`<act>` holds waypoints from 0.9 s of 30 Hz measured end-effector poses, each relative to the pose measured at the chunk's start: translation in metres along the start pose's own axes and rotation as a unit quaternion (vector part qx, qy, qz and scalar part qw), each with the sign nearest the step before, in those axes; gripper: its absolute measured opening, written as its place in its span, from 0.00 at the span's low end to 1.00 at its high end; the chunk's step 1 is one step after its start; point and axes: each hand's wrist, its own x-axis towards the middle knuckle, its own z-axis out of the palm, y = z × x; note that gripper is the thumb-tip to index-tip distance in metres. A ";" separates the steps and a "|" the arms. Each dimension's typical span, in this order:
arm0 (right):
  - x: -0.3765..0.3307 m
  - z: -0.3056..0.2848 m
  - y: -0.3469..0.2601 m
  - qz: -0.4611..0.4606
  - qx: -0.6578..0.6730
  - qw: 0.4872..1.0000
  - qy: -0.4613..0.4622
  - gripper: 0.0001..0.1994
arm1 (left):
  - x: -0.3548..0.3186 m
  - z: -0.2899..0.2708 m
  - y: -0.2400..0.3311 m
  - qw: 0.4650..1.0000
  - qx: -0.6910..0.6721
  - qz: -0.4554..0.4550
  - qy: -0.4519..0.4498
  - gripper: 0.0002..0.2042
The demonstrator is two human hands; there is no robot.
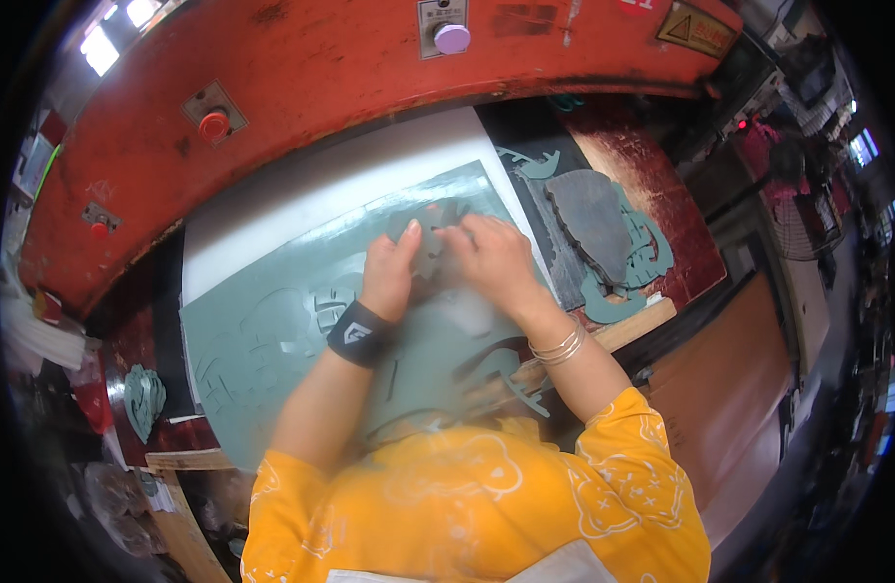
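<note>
Both my hands meet over a large green sheet (413,355) marked with cut outlines and openings. My left hand (393,270), with a black band at the wrist, has its fingers closed and the thumb up at the edge of a blurred grey-green piece (426,255). From the other side, my right hand (494,257) pinches at the same piece with bent fingers; bangles circle that wrist. The piece's shape is partly hidden by my fingers. Beneath the sheet lies a white board (273,233), showing along the far side.
A red machine beam (331,68) spans the far side, with a red button (214,125) and a pale purple one (451,39). At right lie a dark grey toothed-edge slab (591,225), green scraps (650,251) and a wooden strip (627,330). Green cut pieces (144,398) sit at left.
</note>
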 end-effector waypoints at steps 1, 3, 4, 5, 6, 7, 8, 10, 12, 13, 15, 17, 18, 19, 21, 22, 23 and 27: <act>-0.001 0.002 0.006 -0.007 0.015 0.999 0.028 0.13 | 0.004 -0.004 0.004 0.998 -0.043 0.012 0.036 0.19; -0.004 0.003 0.020 0.009 0.024 0.999 0.041 0.12 | 0.017 -0.014 0.019 0.984 -0.139 0.064 0.092 0.19; -0.007 0.002 0.027 0.033 0.018 0.999 0.025 0.13 | 0.026 -0.028 0.036 0.970 -0.198 0.077 0.117 0.18; -0.010 0.001 0.034 0.073 0.005 0.997 0.007 0.13 | 0.035 -0.044 0.058 0.948 -0.251 0.074 0.181 0.18; -0.012 0.002 0.038 0.055 0.008 0.998 0.011 0.13 | 0.043 -0.059 0.079 0.949 -0.231 0.144 0.159 0.18; -0.014 0.003 0.042 0.054 0.006 0.998 0.015 0.13 | 0.046 -0.075 0.098 0.937 -0.212 0.175 0.214 0.18; -0.015 0.004 0.045 0.047 0.008 0.999 0.016 0.13 | 0.046 -0.089 0.116 0.941 -0.185 0.209 0.192 0.17; -0.016 0.006 0.048 0.043 0.000 0.999 0.017 0.13 | 0.036 -0.110 0.138 0.957 -0.060 0.231 0.163 0.16; -0.015 0.006 0.048 0.032 0.010 0.999 0.020 0.14 | 0.010 -0.114 0.141 0.957 0.134 0.257 0.037 0.15; -0.014 0.007 0.047 0.036 0.004 0.999 0.013 0.14 | -0.006 -0.108 0.132 0.924 0.300 0.231 0.044 0.12; -0.013 0.006 0.045 0.034 0.003 0.999 0.013 0.15 | -0.049 -0.092 0.110 0.840 0.495 0.195 -0.109 0.22; -0.013 0.005 0.044 0.040 0.002 0.999 -0.001 0.15 | -0.083 -0.075 0.085 0.776 0.520 0.220 -0.281 0.29; -0.012 0.005 0.044 0.048 -0.002 0.999 -0.009 0.14 | -0.100 -0.071 0.077 0.732 0.574 0.128 -0.344 0.28; -0.012 0.005 0.044 0.059 -0.007 0.998 -0.019 0.14 | -0.115 -0.069 0.069 0.704 0.601 0.203 -0.320 0.28; -0.013 0.007 0.044 0.052 -0.019 0.998 -0.016 0.14 | -0.120 -0.077 0.059 0.703 0.602 0.215 -0.311 0.30; -0.014 0.008 0.044 0.040 -0.022 0.999 -0.013 0.14 | -0.120 -0.082 0.054 0.694 0.602 0.231 -0.320 0.30; -0.015 0.009 0.045 0.045 -0.030 0.998 -0.012 0.14 | -0.118 -0.087 0.050 0.685 0.603 0.247 -0.326 0.30; -0.013 0.007 0.041 0.084 -0.047 0.994 -0.047 0.14 | -0.111 -0.098 0.039 0.684 0.590 0.273 -0.330 0.27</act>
